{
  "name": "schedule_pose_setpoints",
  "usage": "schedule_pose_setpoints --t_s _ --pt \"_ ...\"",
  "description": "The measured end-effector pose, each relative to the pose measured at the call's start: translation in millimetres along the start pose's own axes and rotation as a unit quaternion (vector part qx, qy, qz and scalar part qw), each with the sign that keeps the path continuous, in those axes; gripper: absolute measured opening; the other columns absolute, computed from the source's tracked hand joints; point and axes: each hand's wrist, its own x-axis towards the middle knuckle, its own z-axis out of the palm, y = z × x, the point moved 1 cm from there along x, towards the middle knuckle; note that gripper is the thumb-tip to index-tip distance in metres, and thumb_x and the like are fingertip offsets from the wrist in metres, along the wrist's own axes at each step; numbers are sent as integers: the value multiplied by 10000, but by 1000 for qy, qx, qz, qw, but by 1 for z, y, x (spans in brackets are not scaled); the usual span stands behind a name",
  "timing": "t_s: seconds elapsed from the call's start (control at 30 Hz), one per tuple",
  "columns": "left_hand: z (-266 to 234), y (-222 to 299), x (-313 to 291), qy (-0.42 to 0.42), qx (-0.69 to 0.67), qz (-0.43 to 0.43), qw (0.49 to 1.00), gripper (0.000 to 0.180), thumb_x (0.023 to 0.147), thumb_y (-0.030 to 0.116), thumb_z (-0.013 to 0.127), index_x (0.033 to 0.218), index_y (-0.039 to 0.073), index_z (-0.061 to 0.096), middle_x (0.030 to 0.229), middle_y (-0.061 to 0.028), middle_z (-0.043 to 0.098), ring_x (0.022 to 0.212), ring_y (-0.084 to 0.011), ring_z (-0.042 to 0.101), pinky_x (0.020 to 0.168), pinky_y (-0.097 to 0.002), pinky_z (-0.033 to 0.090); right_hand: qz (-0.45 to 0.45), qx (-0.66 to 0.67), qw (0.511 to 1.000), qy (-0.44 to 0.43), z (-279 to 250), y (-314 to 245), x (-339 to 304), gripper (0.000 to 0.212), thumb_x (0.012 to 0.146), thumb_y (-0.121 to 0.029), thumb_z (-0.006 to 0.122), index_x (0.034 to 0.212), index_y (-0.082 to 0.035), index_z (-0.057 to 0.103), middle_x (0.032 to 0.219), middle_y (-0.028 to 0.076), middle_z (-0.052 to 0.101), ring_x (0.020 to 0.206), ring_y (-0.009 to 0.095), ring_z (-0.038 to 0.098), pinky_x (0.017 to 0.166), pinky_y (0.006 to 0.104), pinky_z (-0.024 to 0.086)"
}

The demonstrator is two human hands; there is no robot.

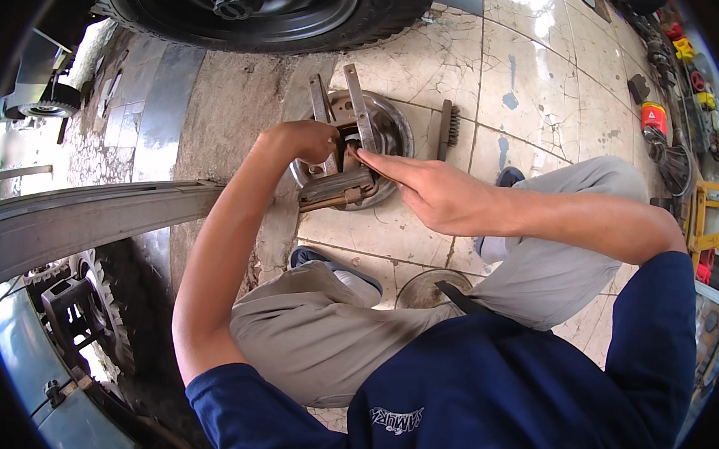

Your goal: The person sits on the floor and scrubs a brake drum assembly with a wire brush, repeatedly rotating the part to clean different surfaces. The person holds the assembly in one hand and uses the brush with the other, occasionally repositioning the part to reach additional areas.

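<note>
On the floor in front of me lies a round metal disc (403, 129), like a brake drum or its backing plate. Two flat metal bars, a left one (319, 96) and a right one (357, 103), stick out from it at the far side. A worn metal block (333, 185) with a rusty rod crosses its near side. My left hand (310, 142) is closed over the disc's middle; what its fingers grip is hidden. My right hand (443, 194) reaches in from the right, fingers together, tips at the dark centre beside my left hand. Anything pinched there cannot be made out.
A brush (449, 129) lies right of the disc. A large tyre (301, 42) stands beyond it. From the left a metal beam (99, 222) reaches close to my left arm. A red can (653, 120) and tools line the right side. A round lid (428, 287) lies between my feet.
</note>
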Motion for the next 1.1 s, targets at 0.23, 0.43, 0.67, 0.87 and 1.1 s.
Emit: schedule_pose_setpoints --t_s 0.23,0.43,0.67,0.87,1.1 --pt "5 3 -1 8 11 5 1000 502 1024 320 506 1497 150 512 1444 -147 598 1320 -334 572 1094 -439 467 -57 -16 998 31 7 9 -6 664 928 41 408 1577 26 270 1517 305 442 1366 436 484 1166 437 397" --pt "9 0 4 20 12 6 1000 552 1020 395 530 1512 148 487 1425 -177 605 1320 -367 565 1100 -442 455 -66 -34 997 9 -1 5 -5 688 928 60 405 1595 -8 250 1540 285 425 1385 429 469 1178 421 396" --pt "9 -4 7 13 18 3 1000 527 1025 389 531 1488 137 520 1436 -145 605 1317 -334 576 1092 -447 470 -84 -31 996 28 0 -3 -4 713 935 73 412 1614 -41 229 1559 263 414 1407 409 456 1195 411 382" --pt "7 1 1 18 30 10 999 542 1025 395 543 1499 136 505 1440 -147 600 1319 -324 574 1091 -452 470 -32 19 999 16 8 5 -5 714 941 66 379 1624 -46 203 1617 255 326 1484 379 364 1245 385 295" --pt "-2 -1 -7 -99 -137 29 985 538 1052 380 531 1519 120 470 1295 -201 676 1124 -273 699 1000 -443 552 -6 31 998 49 29 13 -19 705 946 77 375 1621 -21 196 1647 249 264 1519 368 301 1262 379 256"
